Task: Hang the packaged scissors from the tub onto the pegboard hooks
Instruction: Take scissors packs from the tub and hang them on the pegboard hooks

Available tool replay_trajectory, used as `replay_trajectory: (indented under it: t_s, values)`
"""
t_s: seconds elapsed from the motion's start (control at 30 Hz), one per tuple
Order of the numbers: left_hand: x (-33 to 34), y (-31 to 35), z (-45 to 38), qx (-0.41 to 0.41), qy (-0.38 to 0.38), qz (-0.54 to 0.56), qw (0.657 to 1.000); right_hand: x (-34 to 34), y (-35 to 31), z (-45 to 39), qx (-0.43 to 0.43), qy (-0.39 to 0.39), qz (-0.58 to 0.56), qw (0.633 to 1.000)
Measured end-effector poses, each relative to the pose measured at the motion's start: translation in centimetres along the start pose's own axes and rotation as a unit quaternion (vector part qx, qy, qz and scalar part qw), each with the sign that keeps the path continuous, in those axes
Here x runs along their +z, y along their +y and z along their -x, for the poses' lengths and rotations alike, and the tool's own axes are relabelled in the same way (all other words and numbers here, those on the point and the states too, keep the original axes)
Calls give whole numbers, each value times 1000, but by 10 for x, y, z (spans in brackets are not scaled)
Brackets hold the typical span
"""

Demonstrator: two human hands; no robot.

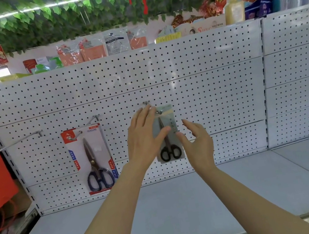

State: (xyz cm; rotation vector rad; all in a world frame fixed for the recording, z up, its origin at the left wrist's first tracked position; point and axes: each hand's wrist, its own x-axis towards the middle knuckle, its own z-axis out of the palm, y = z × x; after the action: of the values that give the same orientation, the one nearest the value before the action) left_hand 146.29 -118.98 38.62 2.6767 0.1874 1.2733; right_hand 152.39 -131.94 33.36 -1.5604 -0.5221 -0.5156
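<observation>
Head view: I see the grey carded pack of black-handled scissors (166, 135) hanging at the metal hook (158, 112) on the white pegboard (206, 87). My left hand (144, 137) lies flat-fingered against the card, thumb across it; my right hand (197, 142) hovers spread beside it, holding nothing. If the hole isn't fully seated, letting go could drop the pack onto the shelf (185, 204). The tub is out of sight.
</observation>
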Motion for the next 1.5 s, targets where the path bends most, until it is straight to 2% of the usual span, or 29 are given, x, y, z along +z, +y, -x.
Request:
replay_trajectory:
  t_s: [0.1, 0.2, 0.3, 0.47, 0.6, 0.87, 1.07, 1.2, 1.27, 1.33, 1.37, 1.43, 1.5]
  values:
    - [-13, 5, 6, 25, 13, -26, 999, -27, -9, -1, -127, 4, 112, 986]
    - [-27, 20, 15, 77, 30, -60, 995, -57, -21, -1, -243, 33, 195, 950]
    - [-35, 42, 26, 119, 27, -104, 987, -87, -33, 3, -298, 31, 251, 920]
    - [-30, 88, 53, 161, 14, -136, 977, -141, -37, 20, -341, 35, 310, 887]
    - [-8, 131, 92, 143, -6, -122, 982, -194, -16, 46, -325, 22, 340, 882]
    - [103, 225, 224, 137, -148, -50, 978, -315, 95, 127, -240, -41, 436, 866]
    - [203, 268, 353, 145, -257, -4, 955, -392, 193, 222, -146, -96, 488, 855]
    - [251, 279, 439, 114, -358, 20, 927, -428, 245, 292, -79, -130, 518, 842]
    - [268, 284, 480, 71, -415, 15, 907, -439, 266, 320, -52, -150, 526, 835]
    - [281, 289, 516, -15, -494, 4, 870, -446, 284, 343, -35, -164, 533, 829]
    - [287, 291, 532, -85, -538, 5, 838, -448, 292, 352, -28, -174, 535, 826]
    - [304, 295, 569, -245, -616, 28, 748, -452, 308, 368, -20, -189, 535, 823]
    - [323, 296, 611, -405, -625, 67, 663, -455, 322, 383, -8, -198, 532, 823]
